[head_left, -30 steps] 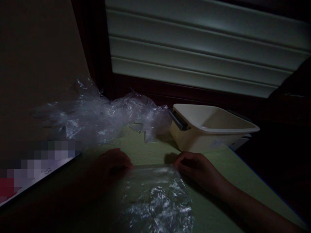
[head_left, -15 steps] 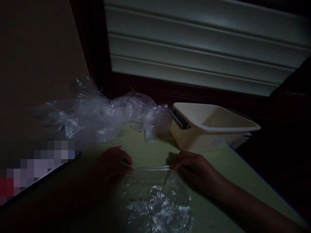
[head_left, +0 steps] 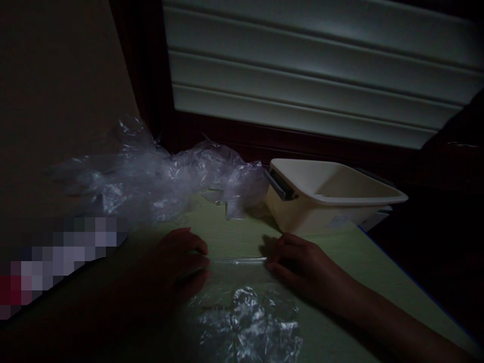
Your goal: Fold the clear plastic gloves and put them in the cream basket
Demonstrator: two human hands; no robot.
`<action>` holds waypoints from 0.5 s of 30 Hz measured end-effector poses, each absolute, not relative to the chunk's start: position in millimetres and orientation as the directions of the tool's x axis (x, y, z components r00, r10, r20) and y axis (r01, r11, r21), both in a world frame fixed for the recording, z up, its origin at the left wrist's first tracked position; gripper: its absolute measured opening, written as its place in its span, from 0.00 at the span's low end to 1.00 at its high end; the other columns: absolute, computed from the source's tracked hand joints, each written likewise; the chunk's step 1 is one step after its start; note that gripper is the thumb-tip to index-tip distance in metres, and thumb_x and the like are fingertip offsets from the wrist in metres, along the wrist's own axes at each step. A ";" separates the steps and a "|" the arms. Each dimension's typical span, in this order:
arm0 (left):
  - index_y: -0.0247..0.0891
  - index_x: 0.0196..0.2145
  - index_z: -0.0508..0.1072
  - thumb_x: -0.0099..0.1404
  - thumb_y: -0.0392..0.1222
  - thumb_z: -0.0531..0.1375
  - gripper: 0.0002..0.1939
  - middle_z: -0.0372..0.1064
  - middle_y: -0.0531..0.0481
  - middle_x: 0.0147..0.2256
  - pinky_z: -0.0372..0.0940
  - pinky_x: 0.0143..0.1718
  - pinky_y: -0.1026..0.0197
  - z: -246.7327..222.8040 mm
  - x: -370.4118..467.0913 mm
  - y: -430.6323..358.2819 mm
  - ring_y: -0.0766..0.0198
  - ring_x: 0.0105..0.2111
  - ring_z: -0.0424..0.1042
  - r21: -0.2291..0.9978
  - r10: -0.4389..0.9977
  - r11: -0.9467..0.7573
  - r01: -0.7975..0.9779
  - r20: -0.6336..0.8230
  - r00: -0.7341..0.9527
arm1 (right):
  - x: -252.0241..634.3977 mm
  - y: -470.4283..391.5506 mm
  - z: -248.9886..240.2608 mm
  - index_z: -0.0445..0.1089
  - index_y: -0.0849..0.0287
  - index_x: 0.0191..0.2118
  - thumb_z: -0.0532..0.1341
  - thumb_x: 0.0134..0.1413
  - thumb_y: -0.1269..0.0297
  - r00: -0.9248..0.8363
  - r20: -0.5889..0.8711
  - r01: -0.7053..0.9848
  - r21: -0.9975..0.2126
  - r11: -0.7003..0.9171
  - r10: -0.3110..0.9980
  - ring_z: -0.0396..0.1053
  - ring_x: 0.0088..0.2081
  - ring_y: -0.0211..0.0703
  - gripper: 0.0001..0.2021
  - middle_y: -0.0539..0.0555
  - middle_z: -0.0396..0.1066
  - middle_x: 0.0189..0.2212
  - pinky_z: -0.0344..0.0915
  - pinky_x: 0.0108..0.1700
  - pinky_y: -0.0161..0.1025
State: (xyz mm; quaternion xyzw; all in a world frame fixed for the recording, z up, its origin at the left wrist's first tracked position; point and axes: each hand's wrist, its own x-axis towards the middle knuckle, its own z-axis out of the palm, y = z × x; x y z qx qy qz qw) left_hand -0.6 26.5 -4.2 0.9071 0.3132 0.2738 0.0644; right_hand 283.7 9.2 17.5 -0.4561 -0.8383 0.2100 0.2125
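Note:
A clear, crinkled plastic bag (head_left: 260,322) lies on the table in front of me, its far edge folded into a straight, shiny strip. At the strip's left end is my left hand (head_left: 185,262), thumb and fingers apart, fingertips touching or very near the plastic. My right hand (head_left: 298,259) pinches the strip's right end between thumb and fingers. Dim light hides the fine detail of both hands' fingertips.
Behind my left hand a heap of clear plastic bags (head_left: 151,186) spreads along the wall. A cream plastic bin (head_left: 302,214) with dark handles stands at the back right of the pale green table (head_left: 230,239). A blurred-out patch (head_left: 71,262) covers something at left.
My left thumb has moved down, away from the fingers, and no longer pinches the strip. My right hand has stayed nearly in place at its end.

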 end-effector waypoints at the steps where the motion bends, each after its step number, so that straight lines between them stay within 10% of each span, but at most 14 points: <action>1: 0.40 0.34 0.73 0.66 0.35 0.54 0.07 0.68 0.51 0.36 0.54 0.57 0.48 -5.0 -0.5 26.7 0.62 0.39 0.67 0.291 0.605 -0.794 0.533 0.453 0.654 | 285.2 9.6 17.0 0.71 0.60 0.31 0.56 0.59 0.67 -0.493 0.149 0.680 -0.548 0.487 0.857 0.68 0.32 0.41 0.08 0.55 0.66 0.32 0.66 0.33 0.38; 15: 0.41 0.42 0.70 0.62 0.37 0.58 0.09 0.68 0.50 0.41 0.61 0.48 0.54 -14.6 -3.8 29.0 0.57 0.44 0.66 0.302 0.629 -0.772 0.559 0.487 0.606 | 279.7 0.0 26.0 0.69 0.57 0.32 0.54 0.54 0.75 -0.496 0.232 0.581 -0.627 0.519 0.837 0.68 0.33 0.40 0.08 0.53 0.68 0.32 0.66 0.33 0.37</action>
